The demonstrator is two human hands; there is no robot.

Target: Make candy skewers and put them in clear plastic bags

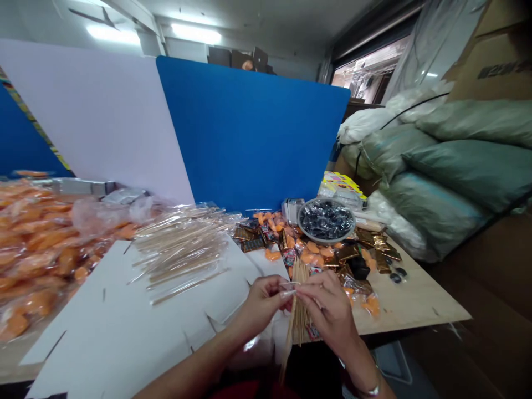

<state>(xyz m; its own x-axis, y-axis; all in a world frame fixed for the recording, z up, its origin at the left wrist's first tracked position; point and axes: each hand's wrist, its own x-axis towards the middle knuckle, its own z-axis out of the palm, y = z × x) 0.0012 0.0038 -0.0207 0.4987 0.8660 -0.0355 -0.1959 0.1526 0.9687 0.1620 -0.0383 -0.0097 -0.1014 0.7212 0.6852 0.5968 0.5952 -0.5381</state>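
My left hand [261, 306] and my right hand [327, 310] meet at the middle of the view, their fingertips pinching a thin clear plastic strip [288, 288]. Just below it, a bundle of wooden skewers [300, 310] stands against my right hand's fingers, its lower end running down past the table edge. Bagged sticks in clear wrap [180, 249] lie on a flat white cardboard sheet [124, 310] to the left of my left hand. Loose orange sweets and gold-and-dark packets [324, 255] lie just beyond my hands.
A heap of bagged orange items [37, 255] fills the left side. A grey bowl of dark wrapped pieces [326, 220] sits on the plywood table [411, 299]. Blue and white partition boards [245, 133] stand behind. Stuffed sacks [440, 166] and a cardboard box [494, 55] are at right.
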